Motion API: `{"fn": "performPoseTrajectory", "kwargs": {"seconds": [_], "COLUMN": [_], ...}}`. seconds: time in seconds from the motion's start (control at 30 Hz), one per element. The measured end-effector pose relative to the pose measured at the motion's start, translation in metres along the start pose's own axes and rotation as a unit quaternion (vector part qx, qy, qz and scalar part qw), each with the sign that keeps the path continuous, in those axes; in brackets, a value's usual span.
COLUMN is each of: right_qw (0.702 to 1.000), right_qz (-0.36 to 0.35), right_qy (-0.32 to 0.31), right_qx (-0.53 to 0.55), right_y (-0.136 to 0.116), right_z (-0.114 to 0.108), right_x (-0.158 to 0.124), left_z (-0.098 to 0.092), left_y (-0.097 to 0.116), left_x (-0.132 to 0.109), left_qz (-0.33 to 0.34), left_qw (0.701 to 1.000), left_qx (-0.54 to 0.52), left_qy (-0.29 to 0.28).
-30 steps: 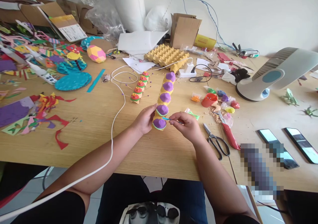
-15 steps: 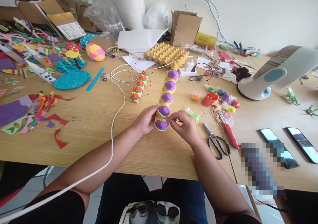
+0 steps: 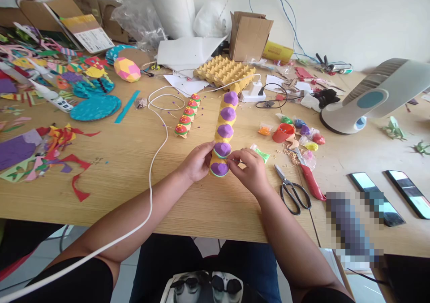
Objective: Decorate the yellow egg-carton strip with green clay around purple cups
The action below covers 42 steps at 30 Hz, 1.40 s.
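A yellow egg-carton strip point(image 3: 223, 137) points away from me, its bumps capped with purple clay. Thin green clay edging shows under the two nearest caps. My left hand point(image 3: 199, 163) is closed round the strip's left side near its close end. On the other side, my right hand point(image 3: 247, 166) pinches a thin, stick-like tool point(image 3: 239, 161), its tip against the strip between the two nearest caps. The tool's kind is too small to make out. Left of the strip stands a smaller egg-carton caterpillar point(image 3: 187, 114) with red and green bumps and pin-like legs.
Black-handled scissors point(image 3: 291, 190) and a red-handled knife point(image 3: 311, 182) lie to the right. Behind them are bagged clay lumps point(image 3: 305, 130) and a red cup point(image 3: 282, 132). A white cable point(image 3: 151, 177) crosses my left forearm. A fan point(image 3: 366, 97) stands at right.
The view has shifted very slightly. Both hands keep their hold at nearly the same spot on the strip, with the stick-like tool still against it.
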State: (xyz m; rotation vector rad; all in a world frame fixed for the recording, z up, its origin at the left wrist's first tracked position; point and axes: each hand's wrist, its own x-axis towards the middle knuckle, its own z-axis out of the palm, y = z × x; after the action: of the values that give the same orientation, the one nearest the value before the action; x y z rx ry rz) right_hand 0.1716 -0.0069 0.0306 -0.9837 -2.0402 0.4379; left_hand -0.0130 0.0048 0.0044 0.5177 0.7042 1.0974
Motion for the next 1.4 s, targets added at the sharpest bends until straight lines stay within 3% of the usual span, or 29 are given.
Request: {"fn": "performPoseTrajectory", "kwargs": {"seconds": [0.13, 0.5, 0.77, 0.93, 1.13, 1.4], "right_qw": [1.000, 1.000, 0.989, 0.985, 0.983, 0.986], "right_qz": [0.008, 0.016, 0.060, 0.069, 0.066, 0.069], "right_qy": [-0.002, -0.012, -0.041, -0.040, -0.046, -0.036], "right_qx": [-0.008, 0.023, 0.127, 0.156, 0.165, 0.147], "right_y": [-0.001, -0.002, 0.001, 0.008, 0.010, 0.007], "right_z": [0.000, -0.002, -0.006, -0.005, -0.004, -0.005], "right_x": [0.000, 0.001, 0.001, 0.000, 0.000, 0.002], "left_z": [-0.003, 0.002, 0.004, 0.006, 0.003, 0.004], "left_y": [-0.002, -0.001, 0.005, 0.007, 0.004, 0.004], "left_x": [0.001, -0.001, -0.004, -0.005, -0.004, -0.005], "left_qz": [0.034, 0.021, -0.001, -0.010, -0.007, -0.016], "left_qw": [0.998, 0.999, 1.000, 0.999, 0.998, 0.999], "left_qx": [0.028, 0.019, -0.021, -0.002, 0.015, 0.004], "left_qy": [-0.041, -0.040, -0.018, -0.036, -0.056, -0.043]}}
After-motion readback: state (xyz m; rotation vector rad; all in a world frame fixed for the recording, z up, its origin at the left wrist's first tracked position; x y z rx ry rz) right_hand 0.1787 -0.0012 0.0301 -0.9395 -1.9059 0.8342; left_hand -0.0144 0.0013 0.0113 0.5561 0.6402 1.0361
